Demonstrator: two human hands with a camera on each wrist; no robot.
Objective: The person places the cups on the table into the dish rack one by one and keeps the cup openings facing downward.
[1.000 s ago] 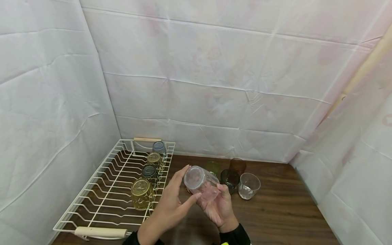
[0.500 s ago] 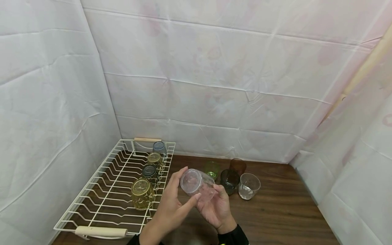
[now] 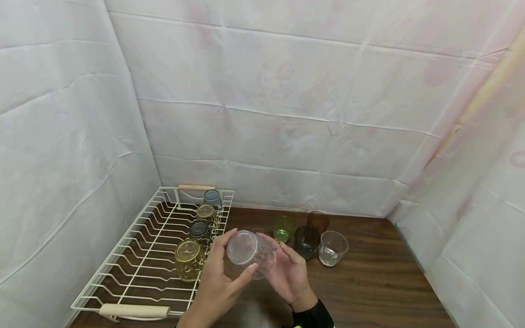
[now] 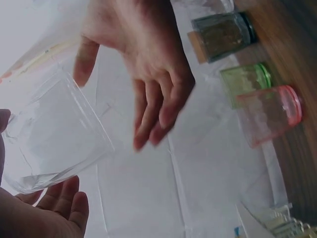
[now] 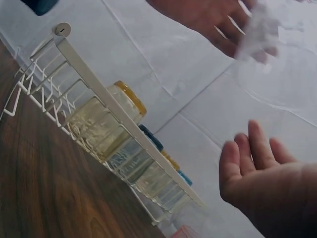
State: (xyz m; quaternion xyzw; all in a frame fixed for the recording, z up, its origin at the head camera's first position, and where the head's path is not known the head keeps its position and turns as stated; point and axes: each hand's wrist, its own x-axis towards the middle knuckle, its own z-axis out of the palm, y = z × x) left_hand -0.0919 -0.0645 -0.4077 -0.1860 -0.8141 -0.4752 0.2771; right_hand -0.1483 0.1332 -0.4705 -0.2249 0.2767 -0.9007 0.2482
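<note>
My left hand grips a clear drinking glass, thumb on one side and fingers on the other. The glass is tilted, its base toward the head camera and its mouth toward my right hand. My right hand is beside the mouth with the palm turned to it. In the left wrist view, a gap shows between the right hand and the glass. The right wrist view shows the right fingers extended and holding nothing.
On the left stands a white wire dish rack with upturned glasses along its right side, including a yellow one. Behind the hands, a green glass, a dark glass, a brown glass and another clear glass stand on the wooden table.
The clear glass has moved left and its base has turned more toward the head camera. My right hand, earlier holding the mouth end, has let go.
</note>
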